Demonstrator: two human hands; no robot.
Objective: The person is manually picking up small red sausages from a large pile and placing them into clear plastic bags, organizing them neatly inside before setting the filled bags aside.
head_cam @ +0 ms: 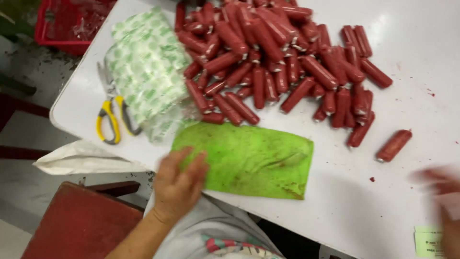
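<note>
Left hand (pixel 178 184) lies flat, palm down, fingers spread and loose, on the near-left corner of a bright green cloth (pixel 249 160) at the front edge of the white desk (pixel 364 211); it grips nothing, just presses on the fabric. Right hand (pixel 438 184) sits at the far right edge of view, badly motion-blurred, so I cannot tell if it is open, closed or holding anything. The green cloth is spread flat, stained with brown and reddish marks, mostly toward its right end. Behind it, a big loose pile of red sausages (pixel 273 57) in tight casings covers the middle of the desk, and one stray sausage (pixel 394 145) lies apart to the right of the cloth. Left of the pile, just beside the cloth's far-left corner, a stack of clear plastic bags with green print (pixel 146 67). Yellow-and-grey-handled scissors (pixel 112 117) lie by that stack, near the desk's left edge. Small pale green slip of paper (pixel 428 242) at bottom right, possibly a label. Off the desk: red crate (pixel 72 24) top left, red stool (pixel 81 225) bottom left, white sack (pixel 81 158) hanging by the desk edge.
</note>
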